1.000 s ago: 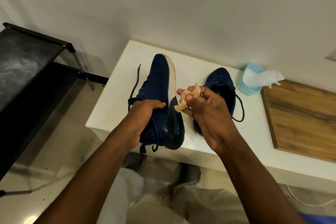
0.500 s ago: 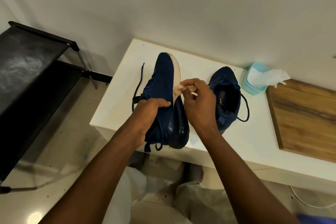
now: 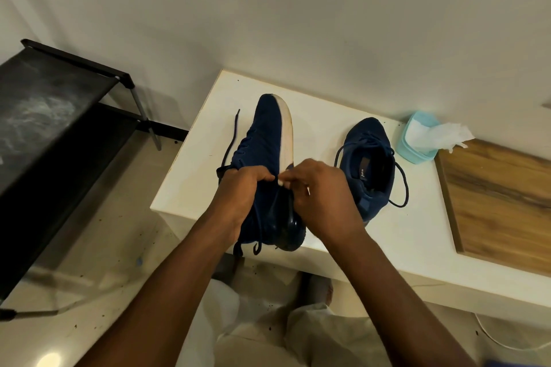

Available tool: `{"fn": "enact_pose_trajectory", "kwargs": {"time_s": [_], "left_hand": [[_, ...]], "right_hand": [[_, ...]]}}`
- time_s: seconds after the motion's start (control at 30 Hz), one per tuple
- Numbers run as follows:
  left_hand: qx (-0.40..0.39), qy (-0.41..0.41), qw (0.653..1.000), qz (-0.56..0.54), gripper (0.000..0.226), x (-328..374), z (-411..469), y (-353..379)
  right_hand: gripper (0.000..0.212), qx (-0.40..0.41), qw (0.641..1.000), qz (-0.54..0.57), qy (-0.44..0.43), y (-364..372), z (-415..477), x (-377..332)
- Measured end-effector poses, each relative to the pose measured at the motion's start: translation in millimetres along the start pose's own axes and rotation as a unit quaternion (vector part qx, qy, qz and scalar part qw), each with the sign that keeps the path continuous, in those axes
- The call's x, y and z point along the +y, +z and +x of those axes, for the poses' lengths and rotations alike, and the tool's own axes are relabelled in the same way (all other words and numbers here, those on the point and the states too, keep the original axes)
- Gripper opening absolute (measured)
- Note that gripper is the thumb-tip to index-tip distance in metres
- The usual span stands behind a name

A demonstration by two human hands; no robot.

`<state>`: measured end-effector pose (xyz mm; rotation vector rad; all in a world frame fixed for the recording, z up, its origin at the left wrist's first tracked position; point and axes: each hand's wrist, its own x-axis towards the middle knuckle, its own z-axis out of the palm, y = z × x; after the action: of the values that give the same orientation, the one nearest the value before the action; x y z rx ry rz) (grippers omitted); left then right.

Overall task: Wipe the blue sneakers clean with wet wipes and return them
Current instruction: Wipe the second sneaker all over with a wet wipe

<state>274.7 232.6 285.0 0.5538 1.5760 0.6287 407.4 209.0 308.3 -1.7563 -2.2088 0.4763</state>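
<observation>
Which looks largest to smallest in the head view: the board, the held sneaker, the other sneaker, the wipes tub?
1. board, even though the frame edge cuts it off
2. held sneaker
3. other sneaker; it is farther from the camera, so the gap between the two sneakers is unsure
4. wipes tub

We glimpse a pale sliver, perhaps crumpled wet wipe (image 3: 281,183), in the right hand (image 3: 323,197); at nine o'clock the left hand (image 3: 241,191) hides the collar of the navy knit sneaker (image 3: 268,134).
</observation>
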Motion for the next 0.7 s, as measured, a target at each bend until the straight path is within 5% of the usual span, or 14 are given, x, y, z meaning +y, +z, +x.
{"fn": "enact_pose_trajectory", "kwargs": {"time_s": [0.27,0.43,0.7], "left_hand": [[-0.017,0.041,0.998,-0.044,0.035,-7,-5,-2],[0.000,0.023,1.000,0.006,0.064,1,4,5],[-0.004,0.053,0.998,-0.029,0.045,-3,4,4]], "right_hand": [[0.026,0.152,0.988,0.025,0.003,11,72,16],[0.028,0.129,0.991,0.031,0.029,-8,126,18],[0.025,0.092,0.990,0.089,0.061,11,40,13]]}}
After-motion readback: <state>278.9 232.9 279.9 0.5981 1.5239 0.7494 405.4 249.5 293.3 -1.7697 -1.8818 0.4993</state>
